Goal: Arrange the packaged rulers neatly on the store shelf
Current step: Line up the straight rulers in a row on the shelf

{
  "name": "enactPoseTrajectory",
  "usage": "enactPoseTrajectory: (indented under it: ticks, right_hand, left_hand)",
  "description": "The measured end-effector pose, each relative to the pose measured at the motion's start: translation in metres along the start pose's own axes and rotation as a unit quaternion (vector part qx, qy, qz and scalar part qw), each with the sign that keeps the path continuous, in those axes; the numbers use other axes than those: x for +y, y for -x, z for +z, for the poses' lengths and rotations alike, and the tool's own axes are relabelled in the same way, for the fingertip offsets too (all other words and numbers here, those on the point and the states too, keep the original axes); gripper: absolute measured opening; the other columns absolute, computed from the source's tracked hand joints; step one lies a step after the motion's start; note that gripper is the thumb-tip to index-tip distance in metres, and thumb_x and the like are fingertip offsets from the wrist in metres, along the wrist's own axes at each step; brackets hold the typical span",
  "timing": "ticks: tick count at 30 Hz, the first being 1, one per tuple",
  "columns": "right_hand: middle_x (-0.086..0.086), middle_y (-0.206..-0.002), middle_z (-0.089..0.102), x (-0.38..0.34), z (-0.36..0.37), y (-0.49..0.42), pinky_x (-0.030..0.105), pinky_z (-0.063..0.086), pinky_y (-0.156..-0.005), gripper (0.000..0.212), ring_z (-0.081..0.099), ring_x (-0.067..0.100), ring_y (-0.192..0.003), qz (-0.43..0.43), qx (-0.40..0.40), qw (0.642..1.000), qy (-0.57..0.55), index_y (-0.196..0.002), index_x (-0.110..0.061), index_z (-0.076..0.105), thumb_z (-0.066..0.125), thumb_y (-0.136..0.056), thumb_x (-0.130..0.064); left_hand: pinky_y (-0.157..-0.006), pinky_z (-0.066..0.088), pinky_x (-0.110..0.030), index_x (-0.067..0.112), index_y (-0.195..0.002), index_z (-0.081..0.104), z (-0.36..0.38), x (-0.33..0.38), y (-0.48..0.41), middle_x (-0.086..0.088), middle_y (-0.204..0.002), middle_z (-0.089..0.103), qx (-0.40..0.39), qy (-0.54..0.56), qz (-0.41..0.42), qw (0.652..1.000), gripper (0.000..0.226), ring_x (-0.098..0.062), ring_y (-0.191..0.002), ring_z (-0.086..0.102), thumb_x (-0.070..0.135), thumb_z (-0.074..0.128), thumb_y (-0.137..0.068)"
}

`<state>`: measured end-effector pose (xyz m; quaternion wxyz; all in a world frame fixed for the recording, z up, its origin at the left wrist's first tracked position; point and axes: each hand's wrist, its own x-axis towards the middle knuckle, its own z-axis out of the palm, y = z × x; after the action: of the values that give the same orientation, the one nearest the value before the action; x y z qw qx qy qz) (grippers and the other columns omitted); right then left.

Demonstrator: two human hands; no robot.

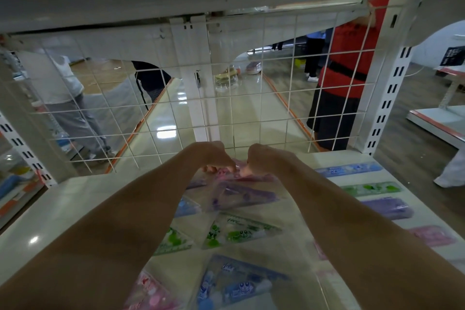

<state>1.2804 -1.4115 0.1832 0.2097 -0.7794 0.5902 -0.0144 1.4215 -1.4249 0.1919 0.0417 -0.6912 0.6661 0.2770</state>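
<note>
Both my arms reach to the back of the shelf (63, 209), where my left hand (214, 158) and right hand (264, 161) sit close together just in front of the wire grid (176, 108). The fingers of each hand are curled down and pinch the far edge of the pink ruler pack (234, 174), which lies flat on the shelf between and under my hands; how much of it my fingers cover I cannot tell. Nearer to me, between my forearms, a row of packs runs toward the front: the purple ruler pack (241, 196) touching the pink one, then the green ruler pack (239, 231), then the blue ruler pack (236, 284) at the front edge. Beside that row, partly under my left forearm, more packs show only their corners, one of them a second pink pack (151, 294) at the front. To the right of my right forearm a column of long packs lies flat and apart from one another: a blue long pack (349, 170) at the back, a green long pack (372, 188), a purple long pack (387, 207) and a pink long pack (432, 235). Through the grid I see a glossy floor, a person in a red top (352, 58) on the right and a person in grey trousers (70, 98) on the left.
</note>
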Motion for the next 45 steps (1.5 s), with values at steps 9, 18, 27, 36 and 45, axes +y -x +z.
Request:
enactPoseTrajectory:
  ticks: [9, 18, 27, 36, 45]
  right_hand:
    - [0.000, -0.072, 0.053, 0.001, 0.008, -0.004, 0.020, 0.034, -0.047, 0.030, 0.048, 0.010, -0.058, -0.015, 0.010, 0.999, -0.040, -0.104, -0.004, 0.062, 0.069, -0.086, -0.027]
    - [0.005, -0.093, 0.064, 0.007, 0.002, 0.003, 0.029, 0.048, -0.067, 0.024, 0.062, 0.021, -0.084, -0.055, 0.102, 0.992, -0.055, -0.109, -0.008, 0.062, 0.061, -0.086, -0.015]
    - [0.002, -0.089, 0.066, 0.015, 0.013, 0.013, 0.027, 0.042, -0.068, 0.017, 0.059, 0.019, -0.079, -0.071, 0.174, 0.980, 0.072, -0.099, -0.014, 0.067, 0.052, -0.092, -0.019]
    - [-0.004, -0.071, 0.057, 0.021, 0.001, 0.015, 0.020, 0.034, -0.055, 0.020, 0.052, 0.015, -0.069, -0.084, 0.150, 0.985, -0.024, -0.075, -0.015, 0.067, 0.053, -0.090, -0.015]
    - [0.007, -0.095, 0.066, 0.006, -0.016, 0.028, 0.022, 0.038, -0.059, 0.025, 0.056, 0.014, -0.076, -0.081, 0.061, 0.972, -0.214, -0.109, -0.013, 0.066, 0.044, -0.096, -0.012]
  left_hand:
    - [-0.078, 0.054, -0.032, 0.005, -0.084, 0.058, -0.003, 0.003, -0.002, -0.004, -0.065, 0.048, 0.014, 0.091, -0.010, 0.996, 0.012, -0.016, -0.060, 0.050, 0.015, 0.065, -0.083]
    - [-0.067, 0.050, -0.022, 0.000, -0.111, 0.064, -0.009, 0.000, 0.014, -0.013, -0.104, 0.062, 0.123, 0.004, 0.132, 0.984, 0.032, -0.018, -0.078, 0.059, 0.010, 0.071, -0.081]
    - [-0.082, 0.041, -0.023, 0.012, -0.117, 0.064, 0.007, -0.013, 0.010, -0.004, -0.116, 0.062, 0.208, -0.107, 0.172, 0.957, 0.031, -0.019, -0.105, 0.058, 0.026, 0.061, -0.089]
    - [-0.068, 0.046, -0.026, 0.005, -0.094, 0.069, -0.002, -0.009, 0.023, -0.011, -0.088, 0.064, 0.153, 0.018, 0.165, 0.974, 0.018, -0.018, -0.076, 0.059, 0.020, 0.059, -0.091]
    - [-0.075, 0.052, -0.039, 0.009, -0.093, 0.062, -0.010, 0.003, 0.052, -0.012, -0.090, 0.066, -0.025, 0.453, 0.061, 0.889, 0.019, -0.025, -0.076, 0.062, 0.022, 0.050, -0.096]
